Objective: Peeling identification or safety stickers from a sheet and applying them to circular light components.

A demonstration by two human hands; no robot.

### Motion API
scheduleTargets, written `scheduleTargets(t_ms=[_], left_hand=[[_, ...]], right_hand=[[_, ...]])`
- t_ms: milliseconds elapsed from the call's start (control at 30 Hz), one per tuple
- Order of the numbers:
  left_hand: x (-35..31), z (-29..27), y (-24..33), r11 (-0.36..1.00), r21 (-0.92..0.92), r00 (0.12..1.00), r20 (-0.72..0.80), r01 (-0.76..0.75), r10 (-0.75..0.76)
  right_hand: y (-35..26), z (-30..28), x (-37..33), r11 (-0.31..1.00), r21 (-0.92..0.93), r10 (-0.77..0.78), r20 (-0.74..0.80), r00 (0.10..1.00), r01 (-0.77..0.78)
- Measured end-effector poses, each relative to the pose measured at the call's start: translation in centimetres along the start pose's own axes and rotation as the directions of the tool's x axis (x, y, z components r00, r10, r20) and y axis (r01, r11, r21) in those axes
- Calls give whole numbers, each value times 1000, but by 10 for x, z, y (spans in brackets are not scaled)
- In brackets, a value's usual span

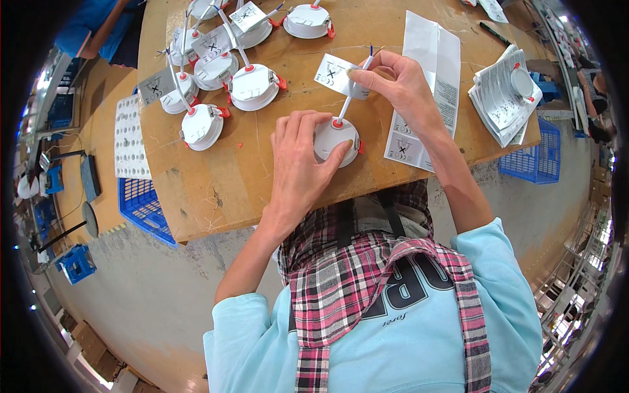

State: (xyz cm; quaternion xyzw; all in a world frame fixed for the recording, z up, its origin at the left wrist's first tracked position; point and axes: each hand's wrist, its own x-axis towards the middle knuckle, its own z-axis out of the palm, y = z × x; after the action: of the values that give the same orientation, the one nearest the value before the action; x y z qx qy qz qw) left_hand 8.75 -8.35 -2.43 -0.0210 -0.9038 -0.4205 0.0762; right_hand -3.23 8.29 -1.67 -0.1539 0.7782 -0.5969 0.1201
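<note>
A round white downlight (pixel 329 139) with red clips lies on the wooden table near its front edge. My left hand (pixel 295 157) is closed around its side, thumb at the front and fingers at the back left. From a red grommet on its top, a white cable (pixel 344 110) rises toward my right hand (pixel 401 88). There my thumb and forefinger pinch a printed paper label (pixel 333 73) at the cable's upper part. The label sticks out to the left; its part behind my fingers is hidden. The cable's blue wire end shows above my fingertips.
Several downlights (pixel 254 88) with cables, most tagged, stand at the back left. A printed sheet (pixel 429 46) lies beyond my right hand. At the right are a stack of leaflets (pixel 496 108) and a black pen (pixel 494 33). Blue crates (pixel 143 208) sit below the table. Another person's arm (pixel 105 29) shows far left.
</note>
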Motion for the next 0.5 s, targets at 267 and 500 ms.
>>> scheduleTargets(t_ms=[267, 500], left_hand=[[-14, 16, 13, 994, 97, 997, -77, 40, -33], [-17, 11, 12, 997, 12, 997, -15, 79, -79]], right_hand=[[-5, 5, -8, 994, -61, 85, -37, 996, -87], [-15, -10, -3, 795, -510, -322, 106, 941, 329]])
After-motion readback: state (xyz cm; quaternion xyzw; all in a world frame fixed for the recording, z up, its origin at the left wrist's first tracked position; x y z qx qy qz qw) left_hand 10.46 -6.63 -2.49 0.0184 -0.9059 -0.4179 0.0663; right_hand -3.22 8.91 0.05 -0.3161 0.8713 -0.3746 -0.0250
